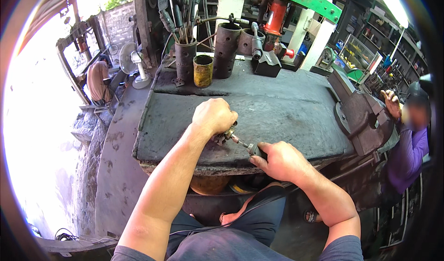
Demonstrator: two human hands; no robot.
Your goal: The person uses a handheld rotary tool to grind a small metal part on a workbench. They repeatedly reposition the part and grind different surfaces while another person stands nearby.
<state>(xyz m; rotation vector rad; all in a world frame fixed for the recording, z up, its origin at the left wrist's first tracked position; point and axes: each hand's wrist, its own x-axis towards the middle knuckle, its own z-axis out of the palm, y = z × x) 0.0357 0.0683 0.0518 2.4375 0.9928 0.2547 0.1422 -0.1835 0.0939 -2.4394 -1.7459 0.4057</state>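
My left hand (pixel 214 116) is closed on a small metal part (pixel 225 136) held over the dark, worn metal bench top (pixel 286 113). My right hand (pixel 282 161) grips a dark-handled tool (pixel 254 149) whose slim silver tip (pixel 240 142) points into that part; whether it touches is too small to make out exactly. Behind my hands stand a yellow can (pixel 203 72) and dark perforated metal cylinders (pixel 225 52) at the bench's back, one full of long tools (pixel 180 20). A heavy bench vise (pixel 370 122) is fixed at the bench's right end.
A person in a purple top (pixel 409 152) stands at the far right, a hand raised by the vise. Behind the bench is a green press (pixel 323 6) with a red jack (pixel 275 15). A white fan (pixel 138 69) and a seated person (pixel 97 80) are at left.
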